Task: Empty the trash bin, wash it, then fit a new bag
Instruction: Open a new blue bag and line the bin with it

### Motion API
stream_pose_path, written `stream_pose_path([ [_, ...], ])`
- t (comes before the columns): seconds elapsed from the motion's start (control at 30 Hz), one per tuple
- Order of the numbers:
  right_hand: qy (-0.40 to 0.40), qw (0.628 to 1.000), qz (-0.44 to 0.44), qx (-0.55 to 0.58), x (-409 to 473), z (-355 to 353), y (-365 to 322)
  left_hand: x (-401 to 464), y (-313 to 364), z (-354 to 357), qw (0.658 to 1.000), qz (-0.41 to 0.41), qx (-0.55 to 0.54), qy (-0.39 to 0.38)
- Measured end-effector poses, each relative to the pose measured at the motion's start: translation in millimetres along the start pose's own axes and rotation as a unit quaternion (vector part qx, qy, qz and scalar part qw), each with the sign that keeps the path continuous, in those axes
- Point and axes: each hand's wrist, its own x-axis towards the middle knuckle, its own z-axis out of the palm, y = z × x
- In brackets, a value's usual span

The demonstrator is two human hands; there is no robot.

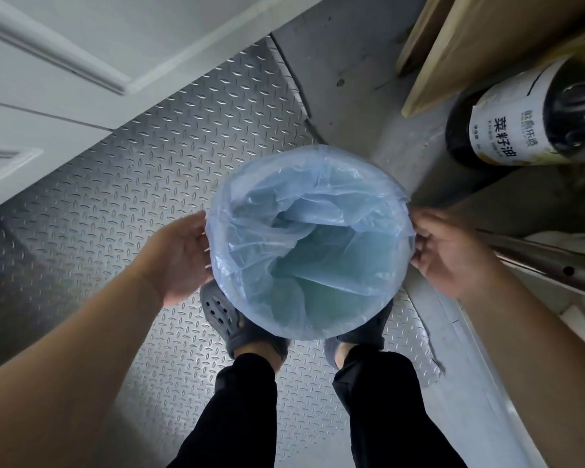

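The metal floor, stamped all over with a raised tread pattern, is spreading out under the person, running up to a white panelled door on the left and giving way to a strip of bare grey concrete on the right. The trash bin is sitting in the middle of it all, round and seen from straight above, just in front of the person's feet and hiding the toes of both shoes. A thin blue bag is lining the bin, folding over the rim and sagging in loose wrinkles down to the bottom. A big dark bottle with a white label is lying on its side beyond the bin, under a wooden board. The left hand is pressing flat against the bin's left side with its fingers open and spread. The right hand is curling its fingers closed, pinching the bag's edge at the right rim. Grey holed clogs are poking out below black trouser legs.
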Motion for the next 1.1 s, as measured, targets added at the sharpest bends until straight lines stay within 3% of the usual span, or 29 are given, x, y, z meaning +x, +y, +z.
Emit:
stream_pose_path([
  [0.13, -0.007, 0.998, 0.027, 0.058, -13.6, -8.6, 17.2, -12.1, -24.4, -4.0, 0.999, 0.008, 0.012, -0.034],
  [0.23, -0.052, 0.993, 0.044, 0.099, -16.1, -8.6, 20.4, -10.8, -32.8, 0.2, 0.999, 0.021, -0.041, -0.028],
  [0.4, -0.054, 0.993, 0.015, 0.103, -11.6, -5.2, 15.0, 0.9, -35.3, 6.5, 0.994, 0.011, -0.113, -0.011],
  [0.63, 0.024, 0.994, 0.014, -0.104, -3.0, -5.3, 9.5, 8.5, -33.3, 18.8, 0.994, -0.007, -0.106, 0.007],
  [0.7, 0.055, 0.961, -0.037, -0.267, -0.7, -9.6, 7.5, 7.9, -33.3, 18.4, 0.996, -0.002, -0.094, 0.004],
  [0.77, 0.05, 0.88, -0.089, -0.463, 1.1, -12.2, 6.7, 7.0, -32.5, 16.9, 0.997, 0.008, -0.073, -0.001],
  [0.83, 0.028, 0.816, -0.086, -0.571, 2.7, -13.7, 7.7, 7.1, -32.3, 15.8, 0.998, 0.014, -0.053, -0.004],
  [0.87, 0.034, 0.802, -0.078, -0.591, 3.3, -14.5, 8.0, 7.4, -32.3, 15.4, 0.999, 0.015, -0.049, -0.006],
  [0.9, 0.052, 0.809, -0.074, -0.58, 4.5, -15.1, 8.5, 7.8, -32.2, 15.0, 0.999, 0.016, -0.046, -0.008],
  [0.93, 0.075, 0.855, -0.067, -0.509, 5.2, -15.1, 9.3, 8.1, -31.6, 14.8, 0.999, 0.017, -0.045, -0.012],
  [1.0, 0.101, 0.969, -0.023, -0.226, 5.1, -12.6, 9.7, 8.6, -29.6, 14.4, 0.998, 0.018, -0.048, -0.021],
  [1.03, 0.086, 0.993, 0.006, -0.085, 4.7, -13.5, 9.4, 9.3, -28.7, 13.8, 0.998, 0.015, -0.054, -0.026],
  [1.1, 0.022, 0.994, 0.036, 0.101, 2.7, -17.4, 10.2, 11.1, -27.2, 12.4, 0.997, 0.008, -0.072, -0.035],
])
